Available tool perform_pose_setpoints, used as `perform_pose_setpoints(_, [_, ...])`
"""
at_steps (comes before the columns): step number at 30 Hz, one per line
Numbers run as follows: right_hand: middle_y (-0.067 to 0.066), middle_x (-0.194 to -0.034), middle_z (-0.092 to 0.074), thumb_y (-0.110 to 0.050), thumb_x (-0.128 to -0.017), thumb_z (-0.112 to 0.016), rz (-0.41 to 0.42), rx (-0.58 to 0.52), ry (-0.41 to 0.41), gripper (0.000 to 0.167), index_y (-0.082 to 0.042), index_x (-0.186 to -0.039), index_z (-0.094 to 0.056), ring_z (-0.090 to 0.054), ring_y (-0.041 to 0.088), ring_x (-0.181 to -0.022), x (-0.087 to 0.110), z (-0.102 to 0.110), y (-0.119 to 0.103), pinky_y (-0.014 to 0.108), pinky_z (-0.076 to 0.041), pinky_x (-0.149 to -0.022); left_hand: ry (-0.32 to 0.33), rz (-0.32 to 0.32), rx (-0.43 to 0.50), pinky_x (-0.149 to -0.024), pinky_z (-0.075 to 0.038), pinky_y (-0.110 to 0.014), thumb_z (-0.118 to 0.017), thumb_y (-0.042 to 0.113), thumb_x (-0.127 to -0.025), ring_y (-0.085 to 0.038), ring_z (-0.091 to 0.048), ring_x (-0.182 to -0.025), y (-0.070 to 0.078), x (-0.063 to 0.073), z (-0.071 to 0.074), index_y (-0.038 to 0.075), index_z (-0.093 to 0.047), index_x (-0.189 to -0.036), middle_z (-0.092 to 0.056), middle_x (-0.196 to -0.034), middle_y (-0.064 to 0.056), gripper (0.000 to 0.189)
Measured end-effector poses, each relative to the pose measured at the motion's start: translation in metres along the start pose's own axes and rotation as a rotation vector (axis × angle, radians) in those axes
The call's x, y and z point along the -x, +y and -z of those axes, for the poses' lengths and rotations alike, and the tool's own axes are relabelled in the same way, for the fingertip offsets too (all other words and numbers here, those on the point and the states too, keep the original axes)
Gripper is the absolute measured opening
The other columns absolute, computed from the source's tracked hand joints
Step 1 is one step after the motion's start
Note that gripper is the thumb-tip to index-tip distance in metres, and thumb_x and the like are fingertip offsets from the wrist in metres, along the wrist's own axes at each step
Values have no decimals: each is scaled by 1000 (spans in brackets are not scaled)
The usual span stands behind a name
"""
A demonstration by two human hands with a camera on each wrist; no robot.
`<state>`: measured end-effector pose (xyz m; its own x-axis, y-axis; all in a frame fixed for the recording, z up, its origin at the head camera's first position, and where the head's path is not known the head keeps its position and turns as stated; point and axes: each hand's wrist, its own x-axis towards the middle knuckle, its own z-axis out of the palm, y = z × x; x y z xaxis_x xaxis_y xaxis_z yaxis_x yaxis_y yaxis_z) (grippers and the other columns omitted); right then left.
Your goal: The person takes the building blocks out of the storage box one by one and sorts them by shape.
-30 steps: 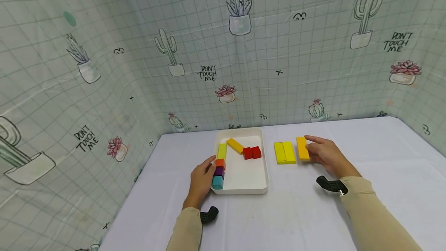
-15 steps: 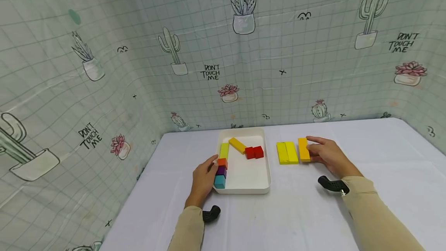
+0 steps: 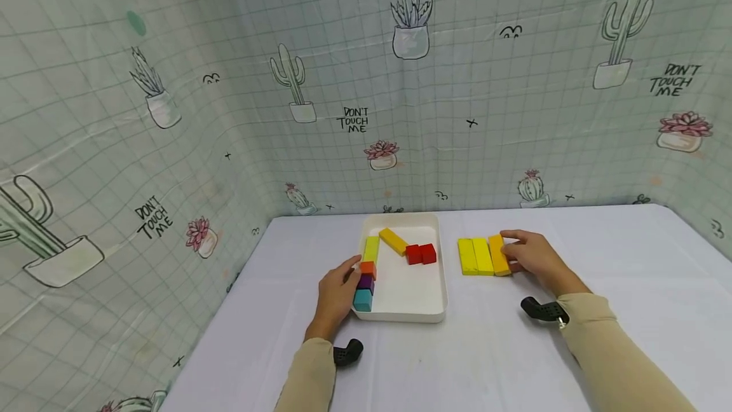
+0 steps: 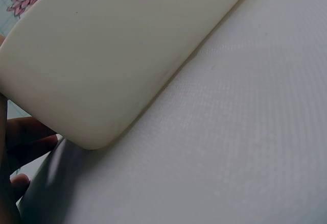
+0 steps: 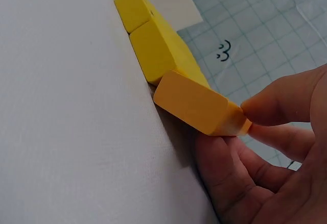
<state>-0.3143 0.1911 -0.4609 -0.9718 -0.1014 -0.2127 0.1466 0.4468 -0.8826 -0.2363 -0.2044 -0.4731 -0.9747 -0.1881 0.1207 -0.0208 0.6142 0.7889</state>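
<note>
My right hand [image 3: 534, 260] pinches an orange-yellow rectangular block [image 3: 499, 255] between thumb and fingertips. In the right wrist view this block [image 5: 191, 104] is tilted, with an edge against the nearer of two yellow blocks [image 5: 153, 50]. Those yellow blocks [image 3: 475, 256] lie side by side on the table. At the left side of a white tray [image 3: 403, 316], my left hand [image 3: 335, 288] grips the rim, beside an orange block [image 3: 368, 269]. In the left wrist view its fingers [image 4: 30, 132] show by the tray's outer wall; the rest is mostly hidden.
Along the tray's left wall are a lime block [image 3: 372, 249], a purple block [image 3: 365, 282] and a light-blue block [image 3: 363, 300]. Farther in lie an orange-yellow block [image 3: 393, 241] and two red cubes [image 3: 420, 254]. Patterned cloth [image 3: 434, 94] hangs behind the white table [image 3: 446, 367].
My right hand has moved the orange-yellow block left, from apart to against the two yellow blocks, and it now leans. The left hand stays at the tray; the head view has shifted slightly.
</note>
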Motion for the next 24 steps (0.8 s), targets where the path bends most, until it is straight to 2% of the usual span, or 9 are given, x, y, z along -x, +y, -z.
perform_pose_setpoints(5, [32,-145,-43,-21,-100,-52,19,29,10,58,2,-152,-37,-61,32,-107,1,-3,-1,30,-58,-80,5,-2,-9,-103,-45,-55,-54,31,-103,-29,-55,-120,-3,-1,-1,29,-61,-140,-64,-130,-8,38])
perform_pose_setpoints(15, [30,-129,-56,-20,-100,-54,59,139,96,48,8,-138,-51,-63,27,-94,3,-5,3,27,-58,-71,17,-5,-11,-103,-44,-54,-54,30,-103,-28,-56,-117,-4,-1,-1,29,-62,-140,-65,-126,-6,37])
perform_pose_setpoints(24, [28,-130,-56,-25,-102,-50,62,98,101,48,6,-137,-53,-62,27,-97,5,-4,5,25,-57,-71,21,-24,-10,-104,-44,-54,-55,29,-103,-27,-56,-115,-4,-1,1,29,-62,-139,-65,-124,-5,37])
